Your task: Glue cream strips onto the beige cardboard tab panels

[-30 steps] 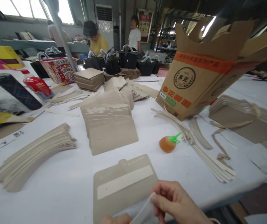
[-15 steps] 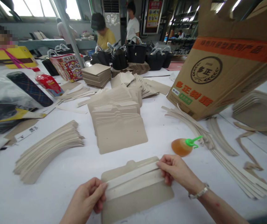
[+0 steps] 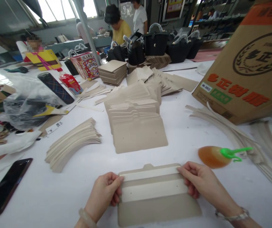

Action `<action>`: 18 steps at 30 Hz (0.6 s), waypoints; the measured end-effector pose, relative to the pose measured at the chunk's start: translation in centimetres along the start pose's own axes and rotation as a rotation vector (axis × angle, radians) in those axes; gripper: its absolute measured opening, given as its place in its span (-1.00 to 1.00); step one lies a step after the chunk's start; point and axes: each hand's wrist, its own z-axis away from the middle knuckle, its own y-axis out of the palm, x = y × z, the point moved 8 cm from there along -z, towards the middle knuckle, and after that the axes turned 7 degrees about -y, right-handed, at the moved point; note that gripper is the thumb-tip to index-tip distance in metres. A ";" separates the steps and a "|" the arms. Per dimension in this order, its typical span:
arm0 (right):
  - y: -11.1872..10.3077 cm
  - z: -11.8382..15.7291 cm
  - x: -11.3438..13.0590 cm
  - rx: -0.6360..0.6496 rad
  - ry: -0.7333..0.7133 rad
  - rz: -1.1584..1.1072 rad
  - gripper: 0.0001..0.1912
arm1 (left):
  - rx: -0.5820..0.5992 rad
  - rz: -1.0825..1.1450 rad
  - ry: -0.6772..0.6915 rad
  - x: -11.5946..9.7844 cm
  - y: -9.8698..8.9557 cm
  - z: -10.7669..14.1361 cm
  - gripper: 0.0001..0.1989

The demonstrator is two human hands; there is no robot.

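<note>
A grey-beige cardboard panel (image 3: 159, 209) with rounded corners and a small tab on its far edge lies in front of me. Across its middle runs a wide pale band (image 3: 154, 189). A narrower pale cardboard strip (image 3: 150, 174) lies along the panel's far edge, stretched between my hands. At its left end my left hand (image 3: 107, 190) is closed, thumb on top and fingers curled by the panel's side. My right hand (image 3: 197, 179) pinches the other end near the far right corner. Beyond it lies a squeeze bottle (image 3: 214, 156) of amber liquid with a green nozzle.
Overlapping panels (image 3: 139, 134) lie straight ahead, with a fanned pile of strips (image 3: 74, 142) to their left. A phone (image 3: 6, 186) is at the near left. A large carton (image 3: 242, 72) and loose strips (image 3: 230, 129) occupy the right. Black handbags (image 3: 156, 44) and people are farther back.
The narrow strip has moved from a slant near the wide band to the panel's far edge, both hands still on its ends. The view has turned left, bringing the phone into sight.
</note>
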 end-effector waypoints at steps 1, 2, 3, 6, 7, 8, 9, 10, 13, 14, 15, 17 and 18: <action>0.0 0.0 -0.1 -0.004 0.001 0.005 -0.58 | -0.005 0.003 -0.003 0.1 0.0 -0.1 -0.52; 0.0 0.0 -0.3 -0.007 0.000 0.008 -0.57 | -0.008 0.006 -0.005 0.2 -0.1 -0.1 -0.53; 0.0 0.0 -0.3 -0.010 -0.001 0.009 -0.57 | -0.011 0.010 -0.007 0.3 -0.1 -0.2 -0.53; 0.1 0.1 -0.5 -0.013 0.001 0.013 -0.57 | -0.016 0.017 -0.014 0.7 -0.2 -0.3 -0.53; 0.1 0.1 -0.6 -0.012 0.009 0.015 -0.57 | -0.018 0.019 -0.019 0.8 -0.2 -0.4 -0.52; 0.1 0.1 -0.6 -0.007 0.017 0.015 -0.58 | -0.021 0.021 -0.023 0.9 -0.2 -0.5 -0.51; 0.2 0.1 -0.6 -0.005 0.023 0.014 -0.58 | -0.025 0.023 -0.026 1.0 -0.2 -0.6 -0.49; 0.2 0.1 -0.6 -0.004 0.026 0.014 -0.59 | -0.029 0.024 -0.029 1.1 -0.3 -0.7 -0.47; 0.2 0.1 -0.3 -0.022 0.025 0.006 -0.61 | -0.032 0.017 -0.030 1.2 -0.3 -0.8 -0.44; 0.2 0.2 -0.1 -0.030 0.024 -0.002 -0.62 | -0.025 0.011 -0.028 1.2 -0.2 -0.8 -0.43; 0.2 0.3 0.1 -0.040 0.021 -0.010 -0.63 | -0.019 0.006 -0.030 1.4 -0.2 -0.8 -0.42; 0.3 0.4 0.5 -0.056 0.018 -0.028 -0.66 | -0.007 0.000 -0.049 1.9 -0.2 -0.9 -0.40; 0.3 0.4 0.6 -0.065 0.019 -0.033 -0.68 | -0.011 0.000 -0.065 2.2 -0.3 -1.0 -0.39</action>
